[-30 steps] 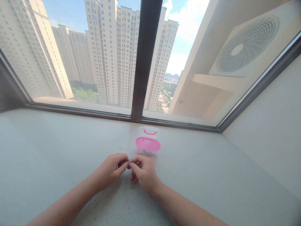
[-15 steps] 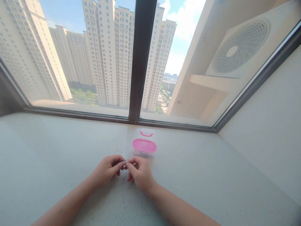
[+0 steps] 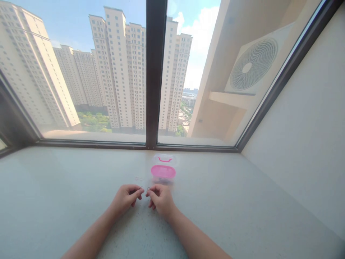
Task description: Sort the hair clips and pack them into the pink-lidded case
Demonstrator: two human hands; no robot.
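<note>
Two bare hands meet near the middle of a pale worktop (image 3: 229, 201), under a big window (image 3: 152, 90). The left hand (image 3: 125, 197) has its thumb and finger pressed together on a thin thing that looks like a small ring (image 3: 141, 187). Only a tiny curved bit of it pokes up past the fingertips. The right hand (image 3: 163, 200) is closed in a pinch too, and it holds a thin hoop (image 3: 148, 188) that stands up a little above the thumb. The two hands are near each other, with a small gap in between, so the ring and the hoop do not touch.

Just past the left hand, two pale loops (image 3: 139, 178) lie flat on the worktop, side by side. Past the right hand is a box with a pink oval part (image 3: 163, 172) and a clear part behind it with a pink handle (image 3: 165, 159). Something dark shows at the near side of the box, but it is too blurry to name.

The step right now seems to be holding the two little pieces apart, one in each hand. I think the next move calls for a light, steady pinch and good aim, because the pieces are so thin and could slip.
</note>
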